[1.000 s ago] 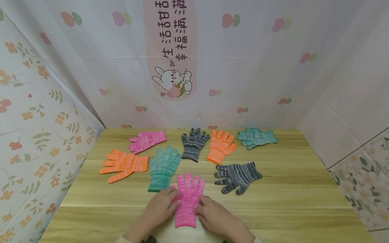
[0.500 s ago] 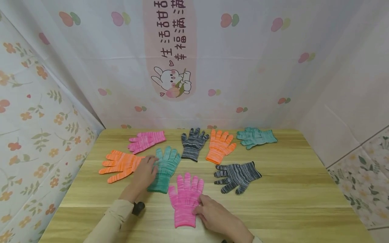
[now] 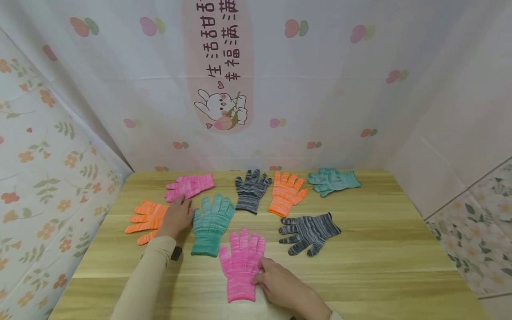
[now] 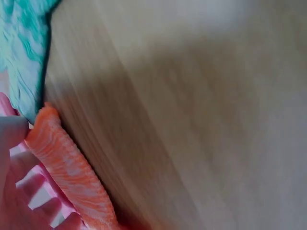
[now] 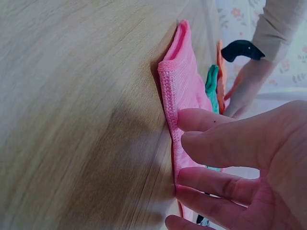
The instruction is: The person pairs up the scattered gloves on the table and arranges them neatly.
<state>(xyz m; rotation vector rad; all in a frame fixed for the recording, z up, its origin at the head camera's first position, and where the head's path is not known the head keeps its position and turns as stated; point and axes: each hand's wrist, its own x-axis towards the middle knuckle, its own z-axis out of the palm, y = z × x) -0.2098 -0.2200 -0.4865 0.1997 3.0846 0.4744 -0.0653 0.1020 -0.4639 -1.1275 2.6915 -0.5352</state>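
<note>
In the head view my left hand (image 3: 178,218) reaches over the cuff end of the orange glove (image 3: 147,215), its fingertips at the lower edge of the far-left pink glove (image 3: 196,184). The left wrist view shows the orange cuff (image 4: 72,167) below these fingers; whether they touch it I cannot tell. A green glove (image 3: 213,226) lies just right of that hand. Close to me a pink glove (image 3: 242,269) lies flat, fingers pointing away. My right hand (image 3: 280,284) rests at its right edge, thumb and fingertips touching the knit (image 5: 184,81) without curling round it.
Farther back lie a grey-black glove (image 3: 253,191), another orange glove (image 3: 286,193) and a second green glove (image 3: 334,181). Another grey-black glove (image 3: 310,233) lies right of centre. A printed curtain (image 3: 320,89) hangs behind the wooden table (image 3: 380,266).
My left hand has left the near pink glove and moved away and leftward, past the green glove to the far pink one. The right hand stays at the near glove's edge.
</note>
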